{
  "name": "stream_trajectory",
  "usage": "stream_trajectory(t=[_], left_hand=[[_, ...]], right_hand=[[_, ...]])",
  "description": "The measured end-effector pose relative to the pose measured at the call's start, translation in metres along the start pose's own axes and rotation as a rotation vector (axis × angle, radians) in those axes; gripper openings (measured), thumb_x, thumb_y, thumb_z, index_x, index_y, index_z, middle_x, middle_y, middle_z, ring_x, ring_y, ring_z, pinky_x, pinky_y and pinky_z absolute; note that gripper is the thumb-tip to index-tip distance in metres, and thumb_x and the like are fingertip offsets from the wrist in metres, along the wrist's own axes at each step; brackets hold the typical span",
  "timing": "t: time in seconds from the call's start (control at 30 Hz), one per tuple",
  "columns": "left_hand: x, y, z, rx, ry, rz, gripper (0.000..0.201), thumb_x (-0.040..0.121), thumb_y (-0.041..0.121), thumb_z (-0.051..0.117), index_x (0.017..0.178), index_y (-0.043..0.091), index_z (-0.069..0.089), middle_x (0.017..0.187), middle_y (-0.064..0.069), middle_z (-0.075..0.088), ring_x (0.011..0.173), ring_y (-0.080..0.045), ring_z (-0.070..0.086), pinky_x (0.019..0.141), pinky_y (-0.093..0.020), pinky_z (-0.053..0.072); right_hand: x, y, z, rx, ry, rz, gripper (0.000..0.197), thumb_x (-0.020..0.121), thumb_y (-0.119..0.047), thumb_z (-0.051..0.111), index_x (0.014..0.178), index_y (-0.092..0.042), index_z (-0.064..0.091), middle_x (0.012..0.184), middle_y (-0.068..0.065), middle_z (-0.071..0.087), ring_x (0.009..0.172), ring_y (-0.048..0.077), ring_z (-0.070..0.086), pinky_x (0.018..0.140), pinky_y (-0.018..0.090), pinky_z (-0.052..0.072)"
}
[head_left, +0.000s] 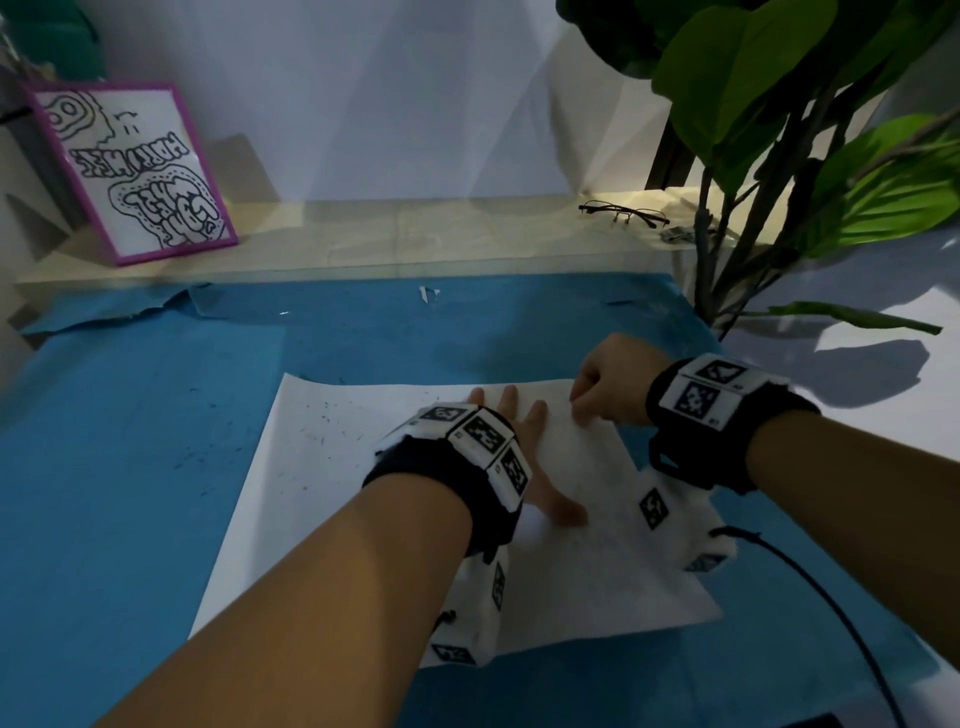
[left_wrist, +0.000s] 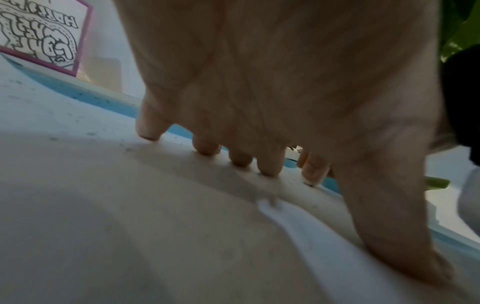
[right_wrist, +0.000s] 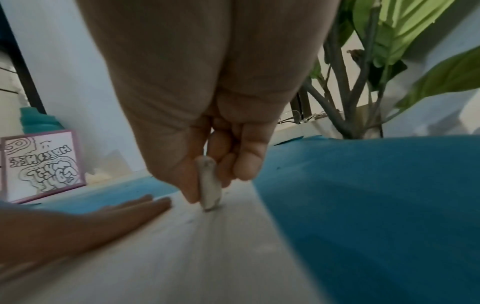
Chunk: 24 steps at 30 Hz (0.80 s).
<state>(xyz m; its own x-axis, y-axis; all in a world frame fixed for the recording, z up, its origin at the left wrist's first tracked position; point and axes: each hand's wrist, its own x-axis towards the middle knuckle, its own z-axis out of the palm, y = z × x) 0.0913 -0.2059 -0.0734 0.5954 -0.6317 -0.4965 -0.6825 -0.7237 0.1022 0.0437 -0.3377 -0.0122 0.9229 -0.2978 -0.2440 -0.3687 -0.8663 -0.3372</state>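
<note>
A large white sheet of paper (head_left: 332, 499) lies flat on a blue table covering (head_left: 130, 426). Dark crumbs speckle the sheet's left part. My left hand (head_left: 519, 447) lies flat on the paper with straight, spread fingers (left_wrist: 270, 164) pressing it down. My right hand (head_left: 608, 384) is at the sheet's far right corner and pinches a small white eraser (right_wrist: 209, 185) between thumb and fingers, its lower end touching the paper (right_wrist: 207, 257). In the right wrist view the left hand (right_wrist: 91, 224) shows flat beside it.
A purple-framed black-and-white drawing (head_left: 140, 166) leans against the wall at the back left. Glasses (head_left: 623, 213) lie on a pale ledge (head_left: 363, 244) at the back right. A leafy plant (head_left: 779, 104) stands at the right. A black cable (head_left: 831, 597) runs at the lower right.
</note>
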Motion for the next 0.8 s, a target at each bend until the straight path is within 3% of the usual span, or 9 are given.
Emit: stream_trajectory(t=[0.1,0.17,0.23,0.33,0.37,0.47,0.6,0.67,0.8], left_hand=[[0.007,-0.001,0.005,0.032,0.016,0.053,0.145,0.023,0.103,0.028,0.147,0.041,-0.015,0.159,-0.001,-0.016,0.145,-0.03,-0.018,0.114,-0.057,0.0],[0.009,-0.004,0.009,0.015,0.031,0.025,0.153,0.019,0.104,0.022,0.148,0.033,-0.017,0.159,0.002,-0.016,0.145,-0.028,-0.017,0.115,-0.055,0.002],[0.004,-0.003,0.007,-0.009,0.043,-0.01,0.153,0.024,0.102,0.029,0.148,0.026,-0.019,0.157,0.007,-0.018,0.145,-0.028,-0.017,0.115,-0.056,0.004],[0.0,0.0,0.004,0.058,0.056,0.088,0.132,0.051,0.097,0.037,0.149,0.027,-0.016,0.156,0.003,-0.021,0.144,-0.025,-0.019,0.116,-0.054,-0.006],[0.001,-0.001,0.005,0.058,0.065,0.096,0.13,0.052,0.097,0.036,0.15,0.028,-0.015,0.156,0.003,-0.021,0.145,-0.025,-0.019,0.116,-0.054,-0.007],[0.001,-0.004,0.007,-0.025,0.075,-0.013,0.152,0.025,0.101,0.03,0.148,0.027,-0.018,0.157,0.009,-0.019,0.145,-0.027,-0.015,0.115,-0.057,0.005],[0.004,-0.003,0.005,-0.02,0.042,0.018,0.164,0.009,0.105,0.02,0.149,0.028,-0.018,0.158,0.005,-0.018,0.145,-0.026,-0.016,0.114,-0.057,0.003],[0.004,-0.003,0.004,-0.03,0.046,0.016,0.161,0.013,0.104,0.023,0.149,0.027,-0.018,0.158,0.006,-0.018,0.145,-0.027,-0.016,0.114,-0.057,0.004],[0.007,-0.005,0.01,-0.018,0.056,-0.009,0.151,0.026,0.101,0.03,0.147,0.027,-0.022,0.157,0.009,-0.021,0.145,-0.027,-0.016,0.113,-0.06,0.007]], right_hand=[[-0.003,-0.012,0.011,-0.023,-0.08,-0.088,0.007,0.078,-0.018,0.071,0.079,-0.012,0.074,0.082,0.004,0.071,0.058,0.011,0.057,0.052,0.017,0.045],[0.002,-0.01,0.009,0.05,-0.058,-0.069,0.007,0.075,-0.014,0.072,0.068,-0.015,0.071,0.079,0.006,0.071,0.056,0.009,0.057,0.058,0.021,0.05],[0.006,-0.01,0.004,0.069,0.006,-0.014,0.005,0.075,-0.014,0.073,0.07,-0.016,0.071,0.078,0.002,0.069,0.059,0.009,0.058,0.06,0.024,0.051],[0.002,-0.02,0.011,-0.023,-0.07,-0.092,0.013,0.077,-0.018,0.07,0.065,-0.019,0.067,0.068,-0.001,0.062,0.06,0.011,0.055,0.054,0.02,0.045],[0.001,-0.019,0.011,-0.021,-0.096,-0.097,0.015,0.077,-0.017,0.071,0.063,-0.019,0.066,0.068,0.002,0.065,0.057,0.011,0.055,0.056,0.022,0.047],[0.01,-0.005,0.0,0.055,-0.036,0.001,0.002,0.074,-0.013,0.074,0.074,-0.012,0.073,0.077,0.007,0.071,0.058,0.012,0.06,0.058,0.025,0.052],[0.005,-0.012,0.006,-0.011,-0.099,-0.042,0.001,0.075,-0.015,0.073,0.074,-0.015,0.072,0.068,0.0,0.066,0.056,0.011,0.058,0.054,0.023,0.05],[0.008,-0.007,0.005,0.052,-0.096,-0.017,0.005,0.073,-0.014,0.074,0.07,-0.015,0.072,0.067,0.003,0.067,0.055,0.012,0.059,0.054,0.023,0.051],[0.019,-0.004,0.002,0.05,0.02,0.023,0.011,0.077,-0.016,0.073,0.084,-0.008,0.075,0.079,0.004,0.068,0.055,0.009,0.055,0.052,0.021,0.049]])
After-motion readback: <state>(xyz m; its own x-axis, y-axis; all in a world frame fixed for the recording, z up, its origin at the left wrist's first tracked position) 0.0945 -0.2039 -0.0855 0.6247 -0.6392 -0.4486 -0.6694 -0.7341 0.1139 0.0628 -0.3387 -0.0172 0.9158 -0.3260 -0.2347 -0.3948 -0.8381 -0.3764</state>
